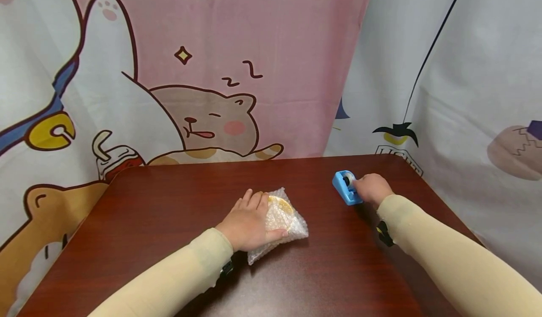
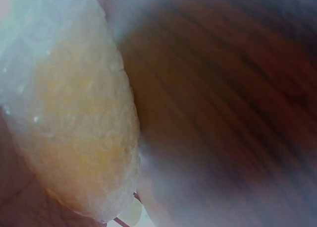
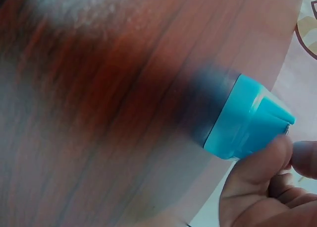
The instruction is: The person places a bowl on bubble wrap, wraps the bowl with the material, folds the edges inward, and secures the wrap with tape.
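Note:
A bubble-wrapped package (image 1: 293, 222) lies on the table, with something yellow showing through the wrap. My left hand (image 1: 247, 225) rests on its left part, fingers straight and thumb laid across it. The left wrist view shows the package (image 2: 84, 103) close up and blurred. To the right stands a blue tape dispenser (image 1: 342, 189) with a small roll in it. My right hand (image 1: 372, 188) is at its near right side. In the right wrist view, thumb and forefinger pinch together beside the toothed edge of the dispenser (image 3: 247, 120); the clear tape between them is barely visible.
The dark red-brown wooden table (image 1: 169, 204) extends beneath both arms. Behind it hangs a pink cartoon-printed curtain (image 1: 292, 49), and a pale one (image 1: 474, 72) hangs along the right side.

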The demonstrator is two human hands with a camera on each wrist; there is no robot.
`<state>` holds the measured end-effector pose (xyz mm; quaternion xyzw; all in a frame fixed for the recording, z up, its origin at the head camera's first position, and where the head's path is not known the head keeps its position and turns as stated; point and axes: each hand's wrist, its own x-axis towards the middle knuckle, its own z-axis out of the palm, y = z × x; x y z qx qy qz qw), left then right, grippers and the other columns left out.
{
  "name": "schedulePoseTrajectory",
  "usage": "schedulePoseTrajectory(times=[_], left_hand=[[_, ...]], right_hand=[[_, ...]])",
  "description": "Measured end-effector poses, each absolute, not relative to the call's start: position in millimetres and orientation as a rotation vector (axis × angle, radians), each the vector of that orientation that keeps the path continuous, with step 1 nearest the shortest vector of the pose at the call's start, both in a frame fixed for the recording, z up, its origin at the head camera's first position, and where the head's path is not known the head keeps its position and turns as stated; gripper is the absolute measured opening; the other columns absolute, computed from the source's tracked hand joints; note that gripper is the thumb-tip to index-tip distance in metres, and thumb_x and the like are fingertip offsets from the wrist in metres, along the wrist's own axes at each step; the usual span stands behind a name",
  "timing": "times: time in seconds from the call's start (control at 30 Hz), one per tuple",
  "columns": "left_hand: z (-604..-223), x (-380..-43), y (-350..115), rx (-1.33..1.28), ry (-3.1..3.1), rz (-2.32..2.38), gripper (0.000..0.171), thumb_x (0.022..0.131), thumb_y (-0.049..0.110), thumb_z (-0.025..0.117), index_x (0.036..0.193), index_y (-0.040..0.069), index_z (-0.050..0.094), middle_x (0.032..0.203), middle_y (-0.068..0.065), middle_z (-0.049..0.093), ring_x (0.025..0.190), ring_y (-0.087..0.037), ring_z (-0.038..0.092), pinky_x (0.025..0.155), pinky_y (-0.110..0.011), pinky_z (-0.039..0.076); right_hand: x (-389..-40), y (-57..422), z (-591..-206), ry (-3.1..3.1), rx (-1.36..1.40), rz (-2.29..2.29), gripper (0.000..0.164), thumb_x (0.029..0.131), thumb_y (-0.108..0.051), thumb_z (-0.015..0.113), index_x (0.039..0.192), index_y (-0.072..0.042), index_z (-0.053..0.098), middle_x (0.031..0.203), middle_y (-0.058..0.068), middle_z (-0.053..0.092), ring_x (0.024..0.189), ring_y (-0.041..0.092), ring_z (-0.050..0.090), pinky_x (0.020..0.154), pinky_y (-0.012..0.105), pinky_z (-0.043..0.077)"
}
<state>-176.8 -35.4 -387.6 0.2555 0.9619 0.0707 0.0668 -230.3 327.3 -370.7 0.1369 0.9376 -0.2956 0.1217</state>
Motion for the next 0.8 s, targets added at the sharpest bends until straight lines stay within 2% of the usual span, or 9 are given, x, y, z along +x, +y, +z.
schedulePoseTrajectory(times=[0.13, 0.23, 0.6, 0.8], left_hand=[[-387.6, -176.7, -35.3, 0.764, 2.900, 0.215, 0.112, 0.092, 0.086, 0.044, 0.166, 0.004, 0.026, 0.171, -0.018, 0.029, 0.161, -0.045, 0.019, 0.129, -0.057, 0.025], [-387.5, -176.8, -35.3, 0.764, 2.900, 0.216, 0.112, 0.092, 0.086, 0.044, 0.166, 0.004, 0.025, 0.171, -0.018, 0.029, 0.161, -0.045, 0.019, 0.130, -0.057, 0.025], [-387.2, -176.2, -35.5, 0.775, 2.906, 0.203, 0.112, 0.092, 0.086, 0.043, 0.166, 0.004, 0.025, 0.172, -0.019, 0.029, 0.161, -0.045, 0.020, 0.129, -0.058, 0.025], [-387.6, -176.2, -34.9, 0.767, 2.901, 0.192, 0.112, 0.093, 0.086, 0.042, 0.167, 0.004, 0.024, 0.172, -0.018, 0.027, 0.161, -0.045, 0.018, 0.130, -0.057, 0.025]], right_hand=[[-230.5, 326.1, -372.3, 2.679, 0.447, -0.988, 0.050, 0.111, -0.028, 0.048, 0.136, 0.015, 0.052, 0.095, 0.019, 0.058, 0.078, 0.023, 0.063, 0.071, 0.031, 0.060], [-231.6, 325.4, -374.9, 2.631, 0.481, -1.084, 0.051, 0.111, -0.027, 0.047, 0.140, 0.016, 0.047, 0.095, 0.017, 0.058, 0.073, 0.018, 0.066, 0.071, 0.028, 0.063], [-228.5, 323.3, -376.2, 2.565, 0.511, -1.202, 0.057, 0.112, -0.027, 0.046, 0.147, 0.018, 0.038, 0.105, 0.021, 0.054, 0.078, 0.018, 0.068, 0.079, 0.031, 0.064], [-227.8, 322.2, -377.0, 2.564, 0.524, -1.222, 0.053, 0.112, -0.025, 0.046, 0.142, 0.020, 0.043, 0.104, 0.021, 0.054, 0.080, 0.019, 0.067, 0.080, 0.033, 0.065]])
